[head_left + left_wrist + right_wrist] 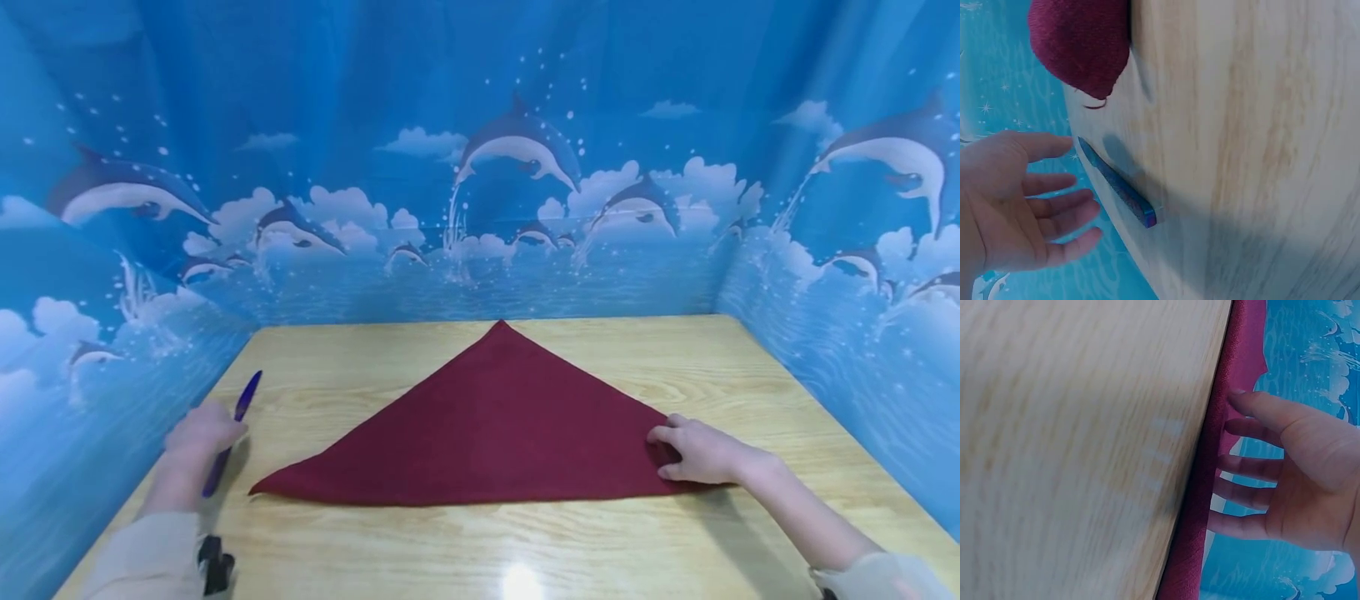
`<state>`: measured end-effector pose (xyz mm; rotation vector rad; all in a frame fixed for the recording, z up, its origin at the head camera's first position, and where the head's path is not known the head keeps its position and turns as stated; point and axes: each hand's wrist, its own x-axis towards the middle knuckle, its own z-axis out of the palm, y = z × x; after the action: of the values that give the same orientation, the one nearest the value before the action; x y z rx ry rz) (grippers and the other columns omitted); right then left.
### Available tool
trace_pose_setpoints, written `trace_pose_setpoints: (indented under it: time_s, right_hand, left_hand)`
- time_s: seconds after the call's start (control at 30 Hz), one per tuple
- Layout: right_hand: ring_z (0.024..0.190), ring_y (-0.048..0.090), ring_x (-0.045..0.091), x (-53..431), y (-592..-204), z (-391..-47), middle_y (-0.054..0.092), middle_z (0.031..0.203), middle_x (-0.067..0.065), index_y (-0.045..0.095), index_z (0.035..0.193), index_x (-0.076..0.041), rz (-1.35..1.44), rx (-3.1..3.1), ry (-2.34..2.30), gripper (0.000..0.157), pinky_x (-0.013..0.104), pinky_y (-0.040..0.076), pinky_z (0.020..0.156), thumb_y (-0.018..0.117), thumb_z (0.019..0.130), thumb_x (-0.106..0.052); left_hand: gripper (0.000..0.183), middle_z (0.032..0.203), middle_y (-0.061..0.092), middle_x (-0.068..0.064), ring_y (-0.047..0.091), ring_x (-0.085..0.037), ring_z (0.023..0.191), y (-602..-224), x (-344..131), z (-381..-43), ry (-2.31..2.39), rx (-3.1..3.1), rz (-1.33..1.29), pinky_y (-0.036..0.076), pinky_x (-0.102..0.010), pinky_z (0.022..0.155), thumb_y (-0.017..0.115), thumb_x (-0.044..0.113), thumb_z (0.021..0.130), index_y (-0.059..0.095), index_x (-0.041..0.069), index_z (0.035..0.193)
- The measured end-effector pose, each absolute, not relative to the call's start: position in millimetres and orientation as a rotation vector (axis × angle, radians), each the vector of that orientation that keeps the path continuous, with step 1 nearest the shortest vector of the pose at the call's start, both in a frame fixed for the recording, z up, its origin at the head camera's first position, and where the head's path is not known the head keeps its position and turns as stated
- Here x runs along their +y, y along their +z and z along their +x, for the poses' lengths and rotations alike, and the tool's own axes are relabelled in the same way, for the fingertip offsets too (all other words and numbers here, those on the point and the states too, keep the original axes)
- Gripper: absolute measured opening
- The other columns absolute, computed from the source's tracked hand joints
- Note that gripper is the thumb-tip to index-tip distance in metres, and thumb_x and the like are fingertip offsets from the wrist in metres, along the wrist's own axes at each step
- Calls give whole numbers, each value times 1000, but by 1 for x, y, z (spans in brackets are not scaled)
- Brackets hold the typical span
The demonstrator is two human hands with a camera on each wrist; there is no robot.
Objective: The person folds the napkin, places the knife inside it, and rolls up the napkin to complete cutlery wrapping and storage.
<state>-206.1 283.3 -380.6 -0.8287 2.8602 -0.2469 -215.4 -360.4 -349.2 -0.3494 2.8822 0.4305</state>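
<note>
A dark red cloth napkin (480,433) lies as a triangle on the table, its peak pointing away from me and its long edge nearest me. My right hand (701,450) is at the napkin's right corner. In the right wrist view that hand (1310,469) has loosely bent fingers, their tips at the cloth (1194,531). To the left of the napkin lies a shiny blue-purple table knife (247,396). My left hand (204,429) is over it and hides its middle in the head view. In the left wrist view the relaxed fingers (1063,203) are apart from the knife (1119,184).
The light wood table (390,550) reaches back to a blue curtain (360,100) printed with dolphins and clouds. This curtain also runs along the left and right sides of the table. A bright light reflection shows at the front.
</note>
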Motion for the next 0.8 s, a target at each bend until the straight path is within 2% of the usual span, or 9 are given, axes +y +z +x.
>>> trace_pose_setpoints:
  time_s: [0.1,0.33,0.43,0.8]
  right_hand:
    - [91,57,27,284,-381,-207,54,101,8,62,109,-3,-831,2870,-243,41,46,46,81,72,79,-30]
    - [90,56,26,283,-378,-209,54,101,9,62,108,-5,-816,2859,-232,38,46,46,80,70,81,-30]
    - [88,56,26,282,-377,-209,53,100,9,61,107,-5,-818,2854,-210,38,46,46,79,70,81,-31]
    - [84,55,23,280,-378,-208,52,97,7,60,105,-7,-797,2850,-211,35,44,46,76,70,82,-30]
  left_hand:
    - [25,81,54,-22,54,-34,75,-352,-359,-214,457,2851,-397,44,-51,67,51,24,83,52,-1,81]
    - [25,81,56,-24,54,-31,72,-359,-357,-212,456,2850,-318,46,-45,64,52,14,78,56,-10,85]
    - [25,80,57,-22,53,-29,70,-363,-357,-211,448,2855,-317,45,-43,62,51,12,80,56,-11,87]
    - [19,82,57,-26,56,-35,74,-371,-359,-212,353,2916,-314,46,-49,63,48,8,80,58,-7,86]
